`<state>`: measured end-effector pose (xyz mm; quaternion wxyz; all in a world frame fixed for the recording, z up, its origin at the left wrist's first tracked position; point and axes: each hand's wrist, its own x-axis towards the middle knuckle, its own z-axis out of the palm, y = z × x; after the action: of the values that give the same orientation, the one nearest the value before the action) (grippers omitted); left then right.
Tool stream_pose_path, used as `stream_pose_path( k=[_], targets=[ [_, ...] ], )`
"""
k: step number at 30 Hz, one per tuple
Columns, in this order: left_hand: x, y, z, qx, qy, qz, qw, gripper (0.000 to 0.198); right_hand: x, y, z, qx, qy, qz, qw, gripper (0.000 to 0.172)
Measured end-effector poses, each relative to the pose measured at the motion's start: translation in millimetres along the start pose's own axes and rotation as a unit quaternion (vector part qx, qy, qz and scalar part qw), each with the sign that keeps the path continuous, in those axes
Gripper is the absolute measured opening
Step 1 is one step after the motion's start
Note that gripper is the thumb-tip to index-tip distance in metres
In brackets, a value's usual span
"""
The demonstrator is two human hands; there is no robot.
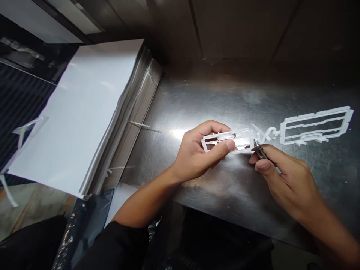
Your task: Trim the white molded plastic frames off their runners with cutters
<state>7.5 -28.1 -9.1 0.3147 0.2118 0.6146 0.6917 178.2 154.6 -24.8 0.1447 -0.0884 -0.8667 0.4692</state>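
Note:
My left hand (201, 150) is closed on a white plastic frame (244, 134), its thumb lying across the front. At that frame's right end, my right hand (289, 176) grips small nippers (261, 152), whose tips meet the plastic near the corner. Curved white plastic pieces (267, 134) lie just beyond the nippers. A second, larger white plastic frame (284, 131) extends to the right from these pieces. Whether the two frames are still joined cannot be made out. My right fingers hide most of the nippers' handles.
A tall stack of large white sheets (92, 97) stands at the left on the metal table (213, 213). White strips (26, 129) hang off its left side. Small white bits are scattered over the metal, and a dark wall (239, 30) rises behind.

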Motion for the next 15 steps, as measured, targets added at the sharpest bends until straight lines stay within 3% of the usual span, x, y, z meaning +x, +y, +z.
stream_pose_path(
  k=[9, 15],
  targets=[
    [4, -6, -4.3, -0.015, -0.04, 0.024, 0.999, 0.029, 1, -2, -3, -0.045, -0.008, -0.011, 0.999, 0.051],
    [5, -12, -6.9, -0.017, -0.054, 0.028, 0.998, 0.026, 4, -7, -1, -0.093, 0.016, -0.055, 0.994, 0.052]
  ],
)
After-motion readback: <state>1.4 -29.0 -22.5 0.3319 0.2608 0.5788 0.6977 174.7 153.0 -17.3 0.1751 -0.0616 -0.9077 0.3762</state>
